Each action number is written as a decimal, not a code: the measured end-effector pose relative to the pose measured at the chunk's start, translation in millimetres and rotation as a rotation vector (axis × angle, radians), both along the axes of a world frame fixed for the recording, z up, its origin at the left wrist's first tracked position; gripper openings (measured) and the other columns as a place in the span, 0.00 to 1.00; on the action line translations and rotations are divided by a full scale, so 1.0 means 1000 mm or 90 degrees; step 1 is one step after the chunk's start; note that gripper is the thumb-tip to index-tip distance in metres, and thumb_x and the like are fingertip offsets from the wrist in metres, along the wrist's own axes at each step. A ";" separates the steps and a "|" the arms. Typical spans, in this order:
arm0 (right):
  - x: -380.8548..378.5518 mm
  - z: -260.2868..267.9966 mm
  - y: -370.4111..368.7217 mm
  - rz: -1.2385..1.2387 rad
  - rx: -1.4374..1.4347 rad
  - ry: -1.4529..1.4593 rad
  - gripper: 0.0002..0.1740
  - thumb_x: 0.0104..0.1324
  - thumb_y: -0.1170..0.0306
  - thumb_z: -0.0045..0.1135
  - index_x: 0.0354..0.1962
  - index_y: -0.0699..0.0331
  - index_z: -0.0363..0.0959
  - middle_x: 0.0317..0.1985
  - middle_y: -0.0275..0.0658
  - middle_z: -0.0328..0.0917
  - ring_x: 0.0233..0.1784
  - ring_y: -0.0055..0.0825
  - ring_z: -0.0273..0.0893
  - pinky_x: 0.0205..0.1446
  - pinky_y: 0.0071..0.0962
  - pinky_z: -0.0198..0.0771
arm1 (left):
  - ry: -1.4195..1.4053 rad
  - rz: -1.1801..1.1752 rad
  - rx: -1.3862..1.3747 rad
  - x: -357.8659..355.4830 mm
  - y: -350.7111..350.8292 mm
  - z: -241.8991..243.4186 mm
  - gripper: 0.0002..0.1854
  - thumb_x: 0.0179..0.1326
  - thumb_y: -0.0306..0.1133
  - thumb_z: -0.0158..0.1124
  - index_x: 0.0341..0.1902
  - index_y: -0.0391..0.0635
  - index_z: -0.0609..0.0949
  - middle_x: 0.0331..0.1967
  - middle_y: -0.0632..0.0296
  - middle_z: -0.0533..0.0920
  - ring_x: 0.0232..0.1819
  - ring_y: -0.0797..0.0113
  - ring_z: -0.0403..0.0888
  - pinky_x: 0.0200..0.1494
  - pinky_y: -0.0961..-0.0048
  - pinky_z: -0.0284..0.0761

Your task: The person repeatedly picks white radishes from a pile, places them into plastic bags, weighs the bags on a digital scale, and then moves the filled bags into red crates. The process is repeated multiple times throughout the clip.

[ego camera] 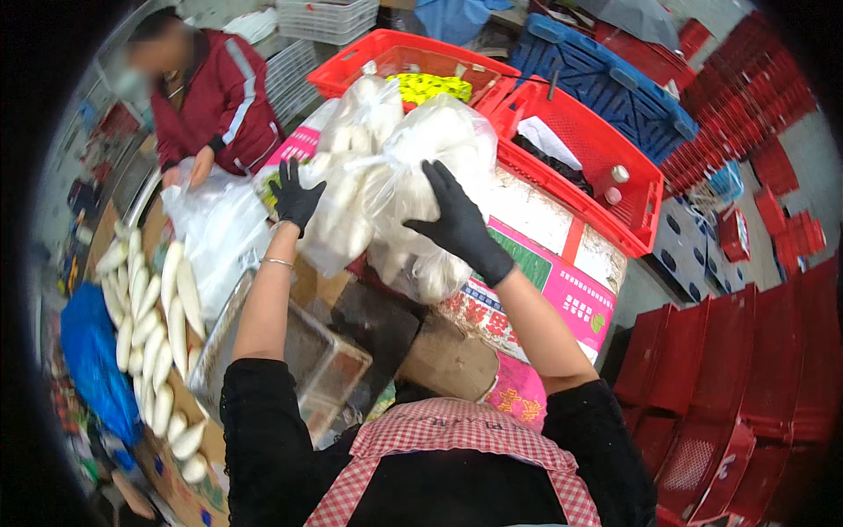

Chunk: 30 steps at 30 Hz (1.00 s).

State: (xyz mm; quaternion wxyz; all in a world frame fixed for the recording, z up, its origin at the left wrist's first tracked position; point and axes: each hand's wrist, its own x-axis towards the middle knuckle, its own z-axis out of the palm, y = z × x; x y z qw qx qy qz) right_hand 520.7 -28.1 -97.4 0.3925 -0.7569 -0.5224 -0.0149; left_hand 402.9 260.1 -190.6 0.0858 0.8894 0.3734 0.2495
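Note:
In a black glove, my left hand (296,195) is raised with fingers spread, at the left side of a clear plastic bag of white radishes (337,221). My right hand (461,221), gloved the same way, has its fingers apart over a large knotted bag (454,135) full of white contents; whether it touches the plastic I cannot tell. Behind these stands another filled bag (362,112). A lower bag (438,273) lies beneath the right hand. Loose white radishes (151,329) are piled on the left, and a metal-rimmed clear-looking tray (309,342) sits below my left forearm.
A person in a maroon jacket (217,99) handles white plastic bags (217,224) at the upper left. Red crates (411,49) line the far side, one holding bottles (616,181). A blue plastic pallet (602,82) stands behind them. Stacked red crates (711,369) rise on the right.

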 end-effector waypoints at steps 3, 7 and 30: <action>0.008 -0.007 0.052 -0.195 -0.073 -0.053 0.47 0.37 0.55 0.63 0.54 0.61 0.50 0.53 0.55 0.52 0.53 0.47 0.57 0.50 0.36 0.59 | 0.006 -0.024 -0.106 0.022 0.021 -0.013 0.51 0.37 0.59 0.57 0.61 0.50 0.46 0.61 0.51 0.46 0.61 0.55 0.49 0.58 0.55 0.47; 0.021 -0.023 0.079 -0.239 -0.231 -0.138 0.43 0.37 0.54 0.61 0.51 0.60 0.56 0.39 0.50 0.66 0.43 0.44 0.63 0.42 0.36 0.62 | 0.111 0.019 -0.113 0.033 0.024 -0.018 0.37 0.37 0.52 0.62 0.49 0.41 0.67 0.43 0.46 0.70 0.45 0.51 0.68 0.46 0.63 0.64; -0.129 0.025 -0.375 -0.847 0.219 0.098 0.12 0.52 0.77 0.45 0.36 0.68 0.69 0.30 0.37 0.75 0.33 0.23 0.70 0.39 0.23 0.64 | -0.363 -0.679 -0.205 0.025 -0.150 0.138 0.18 0.50 0.34 0.52 0.44 0.37 0.71 0.52 0.47 0.64 0.57 0.55 0.58 0.44 0.64 0.68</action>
